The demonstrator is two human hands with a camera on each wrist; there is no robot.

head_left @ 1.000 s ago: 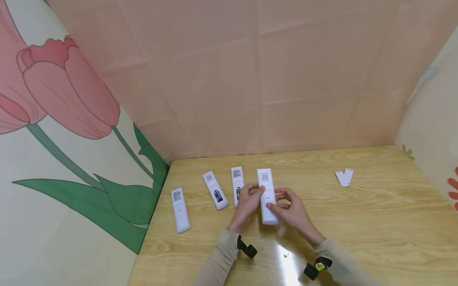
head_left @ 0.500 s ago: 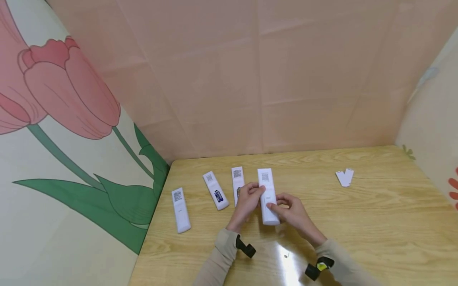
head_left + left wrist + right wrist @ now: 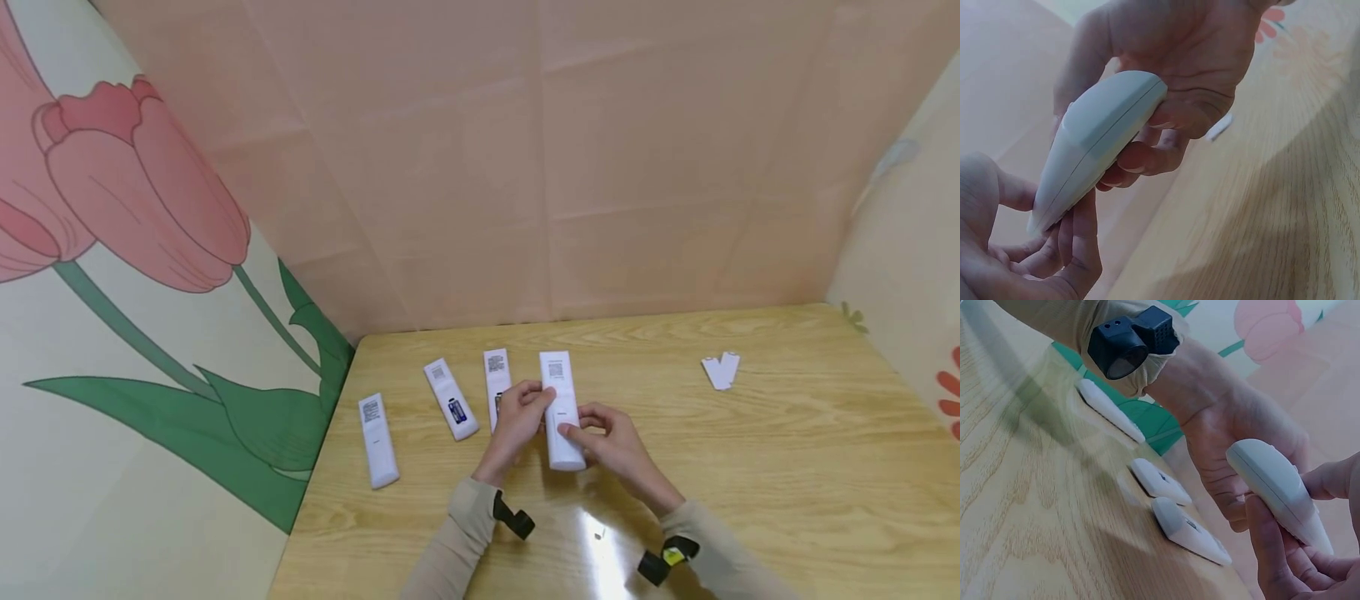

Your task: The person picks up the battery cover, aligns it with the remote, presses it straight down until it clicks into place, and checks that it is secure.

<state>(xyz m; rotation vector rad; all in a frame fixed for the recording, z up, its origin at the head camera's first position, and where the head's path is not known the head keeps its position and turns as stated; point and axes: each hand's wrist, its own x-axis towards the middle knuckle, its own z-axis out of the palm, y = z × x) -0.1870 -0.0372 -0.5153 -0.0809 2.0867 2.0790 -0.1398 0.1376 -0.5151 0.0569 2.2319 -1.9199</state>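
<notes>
In the head view, a white remote control is held up over the table, its back with a printed square code facing me. My left hand grips its left edge, thumb on the back. From the right, my right hand holds its lower half, thumb pressing the back beside a small dark mark, fingers behind. No batteries show on this remote's back. The left wrist view shows the remote side-on with a seam along its edge, fingers of both hands around it. The right wrist view also shows the remote between both hands.
On the table's left lies a closed white remote. Beside it, another remote has batteries showing in its open bay. A third remote is partly behind my left hand. Two white battery covers overlap at the right.
My right hand's fingers have shifted slightly downward along the remote over the last second. The left hand, the held remote and the things on the table stay nearly where they were.
</notes>
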